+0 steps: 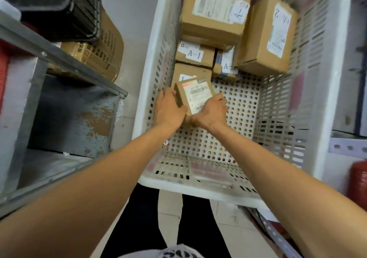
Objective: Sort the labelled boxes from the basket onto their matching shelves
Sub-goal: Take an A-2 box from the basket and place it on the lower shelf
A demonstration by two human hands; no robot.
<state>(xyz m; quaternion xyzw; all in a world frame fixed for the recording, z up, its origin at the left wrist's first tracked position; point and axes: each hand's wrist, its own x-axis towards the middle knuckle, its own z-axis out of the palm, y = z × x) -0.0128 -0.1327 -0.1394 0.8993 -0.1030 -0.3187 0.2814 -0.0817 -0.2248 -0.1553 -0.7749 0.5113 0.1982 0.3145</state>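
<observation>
Black slatted crate [59, 5] top left, printed cardboard carton [103, 53] just below it. Red cylinder [357, 180] at right edge. Pale tiled floor [170, 218], dark trouser legs [139, 218] bottom.

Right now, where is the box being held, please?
Head view, centre: the box is in the white basket, left side, between left hand and right hand.

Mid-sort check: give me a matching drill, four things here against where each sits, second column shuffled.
1 small brown cardboard box with barcode label
2 large brown cardboard box marked 2
3 black slatted crate
4 brown cardboard box marked A-1

a on grey metal shelving
b between left hand and right hand
c by white plastic basket's right wall
d by basket's left wall

Pairs: 1-b, 2-c, 3-a, 4-d
</observation>
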